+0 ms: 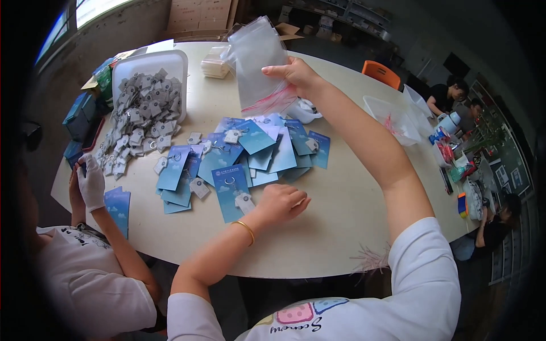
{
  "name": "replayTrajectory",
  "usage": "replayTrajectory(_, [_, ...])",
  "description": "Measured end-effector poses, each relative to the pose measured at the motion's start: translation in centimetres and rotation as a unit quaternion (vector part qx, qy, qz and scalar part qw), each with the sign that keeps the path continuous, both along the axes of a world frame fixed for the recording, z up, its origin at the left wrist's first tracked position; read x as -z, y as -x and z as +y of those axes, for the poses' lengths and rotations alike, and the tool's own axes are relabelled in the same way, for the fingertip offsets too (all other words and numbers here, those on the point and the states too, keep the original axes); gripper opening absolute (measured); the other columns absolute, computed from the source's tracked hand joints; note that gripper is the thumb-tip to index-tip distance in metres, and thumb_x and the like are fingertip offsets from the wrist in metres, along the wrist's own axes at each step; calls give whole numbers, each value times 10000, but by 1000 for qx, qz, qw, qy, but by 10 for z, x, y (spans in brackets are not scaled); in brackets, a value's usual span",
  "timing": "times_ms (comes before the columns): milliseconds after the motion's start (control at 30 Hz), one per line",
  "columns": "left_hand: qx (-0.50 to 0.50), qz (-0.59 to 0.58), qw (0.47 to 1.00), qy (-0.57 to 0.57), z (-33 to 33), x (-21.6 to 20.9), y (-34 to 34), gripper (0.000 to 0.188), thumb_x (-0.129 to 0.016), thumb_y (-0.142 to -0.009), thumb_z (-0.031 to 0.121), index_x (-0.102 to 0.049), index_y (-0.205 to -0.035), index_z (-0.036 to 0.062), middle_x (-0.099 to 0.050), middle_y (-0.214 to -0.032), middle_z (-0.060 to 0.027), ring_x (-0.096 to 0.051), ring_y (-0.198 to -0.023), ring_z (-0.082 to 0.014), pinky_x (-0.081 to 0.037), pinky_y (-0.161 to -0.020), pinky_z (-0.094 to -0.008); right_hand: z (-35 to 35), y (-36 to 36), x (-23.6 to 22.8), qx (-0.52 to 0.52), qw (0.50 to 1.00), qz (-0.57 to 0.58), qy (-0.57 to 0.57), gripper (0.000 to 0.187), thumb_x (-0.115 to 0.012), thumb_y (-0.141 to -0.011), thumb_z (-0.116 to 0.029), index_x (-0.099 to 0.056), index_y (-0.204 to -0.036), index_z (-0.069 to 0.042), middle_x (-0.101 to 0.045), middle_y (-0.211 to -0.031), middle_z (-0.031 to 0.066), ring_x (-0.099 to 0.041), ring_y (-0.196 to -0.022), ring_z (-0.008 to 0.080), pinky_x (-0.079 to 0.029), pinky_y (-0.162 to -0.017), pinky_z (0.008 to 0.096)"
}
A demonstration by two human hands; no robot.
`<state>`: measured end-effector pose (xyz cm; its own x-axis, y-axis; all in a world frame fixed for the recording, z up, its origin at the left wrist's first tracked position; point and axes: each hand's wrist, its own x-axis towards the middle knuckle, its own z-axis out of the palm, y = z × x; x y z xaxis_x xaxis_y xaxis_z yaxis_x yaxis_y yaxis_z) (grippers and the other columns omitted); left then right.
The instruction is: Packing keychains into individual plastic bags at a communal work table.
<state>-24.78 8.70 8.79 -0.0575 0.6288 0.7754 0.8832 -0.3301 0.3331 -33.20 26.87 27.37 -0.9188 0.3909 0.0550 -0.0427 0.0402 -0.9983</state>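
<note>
My right hand (300,78) is raised over the far side of the table. It grips a stack of clear plastic zip bags (259,65) with red edges at their lower end. My left hand (280,204), below a gold bracelet (244,230), rests near the table with its fingers curled in; nothing shows between them. Just left of it lies a blue card (223,184) with a shirt-shaped keychain (244,202) on it, partly behind my wrist. Beyond is a loose pile of blue cards (281,153), several with shirt-shaped keychains.
A white tray (183,85) spills many shirt-shaped keychains (151,102) at the far left. A stack of small bags (215,63) stands behind. A co-worker's gloved hand (91,182) is at the left, near more blue cards (118,210). A clear plastic bin (392,116) sits right.
</note>
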Motion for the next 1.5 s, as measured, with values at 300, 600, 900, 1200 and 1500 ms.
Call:
replayTrajectory(300, [378,-729,570,-5,-21,-73,-52,539,-526,-910,342,-372,-1324,33,-550,-1195,-68,-564,-1040,-164,-496,-811,-292,-42,-245,69,28,986,-47,160,449,-717,-776,-104,-504,-1164,-24,-585,-1100,122,-591,-1019,247,-494,-906,408])
replayTrajectory(600, [125,-736,662,62,-43,3,-117,547,-645,-788,-4,-421,-1286,22,-575,-1137,-85,-580,-1022,-170,-480,-861,-306,-60,-315,136,-5,947,-170,273,503,-694,-817,-274,-474,-1167,12,-574,-1102,139,-600,-990,222,-536,-804,393])
replayTrajectory(900, [114,-731,673,-22,-52,-28,-155,604,-628,-802,-2,-369,-1346,35,-535,-1200,-82,-542,-1095,-180,-452,-917,-317,-66,-344,111,46,970,77,-228,455,-748,-757,-225,-554,-1150,-106,-481,-1199,111,-565,-935,146,-495,-707,261])
replayTrajectory(1200, [160,-746,646,-6,-41,-38,-165,626,-631,-810,0,-342,-1365,35,-520,-1226,-80,-536,-1110,-172,-448,-927,-314,-63,-361,100,33,984,0,-173,174,-762,-705,-128,-698,-866,-111,-459,-1088,59,-498,-808,108,-477,-706,247])
replayTrajectory(1500, [120,-713,691,-31,-30,-51,-183,580,-622,-829,3,-361,-1346,21,-542,-1193,-93,-555,-1071,-161,-451,-906,-292,-59,-374,93,96,893,142,-416,94,-751,-700,-100,-701,-780,-102,-482,-1138,85,-507,-934,210,-451,-704,298])
